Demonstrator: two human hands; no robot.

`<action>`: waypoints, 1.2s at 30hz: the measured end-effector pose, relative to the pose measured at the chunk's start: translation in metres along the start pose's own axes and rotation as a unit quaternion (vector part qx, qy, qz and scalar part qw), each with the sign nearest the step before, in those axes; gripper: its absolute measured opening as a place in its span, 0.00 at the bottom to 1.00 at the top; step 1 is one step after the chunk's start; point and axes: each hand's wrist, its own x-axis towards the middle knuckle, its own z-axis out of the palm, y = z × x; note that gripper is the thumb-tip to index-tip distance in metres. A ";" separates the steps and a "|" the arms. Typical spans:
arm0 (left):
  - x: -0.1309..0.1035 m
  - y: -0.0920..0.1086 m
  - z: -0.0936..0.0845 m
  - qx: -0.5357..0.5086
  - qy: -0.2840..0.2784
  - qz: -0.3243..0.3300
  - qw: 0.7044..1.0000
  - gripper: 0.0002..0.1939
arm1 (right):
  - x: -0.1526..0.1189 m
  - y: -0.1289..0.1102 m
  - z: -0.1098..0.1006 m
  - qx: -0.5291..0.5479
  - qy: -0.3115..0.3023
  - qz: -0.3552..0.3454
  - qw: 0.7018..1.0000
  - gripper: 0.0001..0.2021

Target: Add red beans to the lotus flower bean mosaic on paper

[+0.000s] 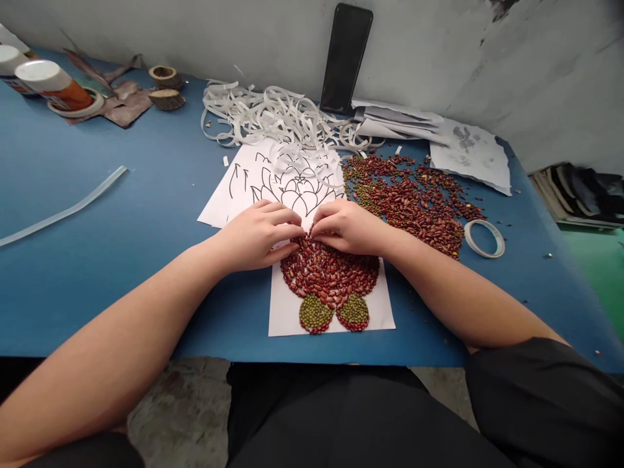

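Note:
A picture made of red beans (326,279) lies on a white sheet (383,312), with two round patches of green beans (316,312) at its lower end. My left hand (260,237) rests at the upper left edge of the red beans, its fingers curved and apart, tips touching the beans. Facing it from the right, my right hand (348,227) has its fingertips drawn together at the top of the bean picture. What lies between those fingertips is too small to make out. Just beyond both hands is a paper with black petal line drawings (292,188).
Loose red and green beans (414,201) spread to the right, beside a tape roll (484,238). Curled white strips (273,114) are heaped behind. A phone (347,58) leans against the wall. Bottles (53,84) and wood pieces (166,99) stand at back left.

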 end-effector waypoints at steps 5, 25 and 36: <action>0.002 0.006 0.002 0.002 0.009 0.016 1.000 0.14 | -0.001 -0.001 -0.008 0.006 0.009 0.019 1.000 0.10; 0.007 0.019 0.003 0.006 -0.063 -0.005 0.998 0.20 | -0.096 0.008 -0.073 -0.060 0.096 0.147 0.983 0.12; 0.008 0.006 0.004 -0.080 -0.020 -0.102 0.991 0.18 | -0.195 0.026 -0.068 -0.132 0.226 0.239 0.935 0.13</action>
